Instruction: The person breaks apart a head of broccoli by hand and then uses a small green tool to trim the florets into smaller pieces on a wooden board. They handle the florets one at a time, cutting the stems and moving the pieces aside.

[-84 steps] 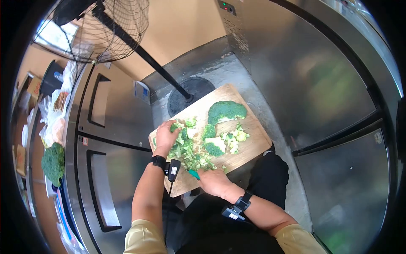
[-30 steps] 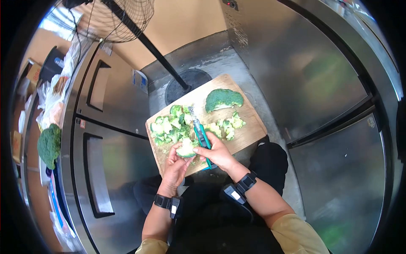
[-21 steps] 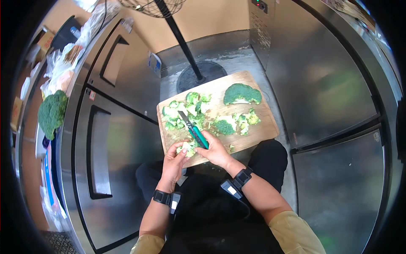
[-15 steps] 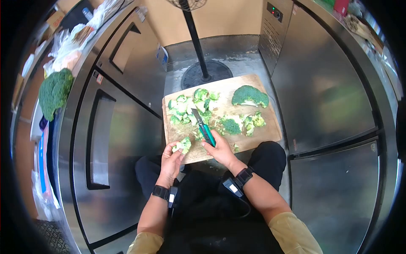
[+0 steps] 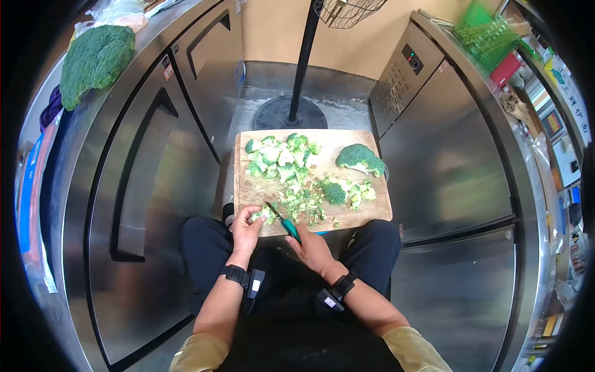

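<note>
A wooden cutting board [image 5: 347, 139] rests on my lap, covered with cut broccoli florets [image 5: 279, 155] and a larger broccoli crown [image 5: 358, 157] at its far right. My left hand [image 5: 245, 224] holds a small broccoli piece [image 5: 265, 214] at the board's near edge. My right hand [image 5: 312, 245] grips a green-handled knife [image 5: 282, 221], its blade pointing toward that piece.
Stainless steel fridge doors [image 5: 149, 186] stand left and right [image 5: 446, 173] of me. A fan stand [image 5: 302, 62] with a round base [image 5: 288, 115] sits on the floor beyond the board. A whole broccoli head [image 5: 94, 59] lies on the left counter.
The view has swung, so the board appears farther up. My hands pulled back to the board's near edge; the left hand keeps a small floret and the knife sits beside it.
</note>
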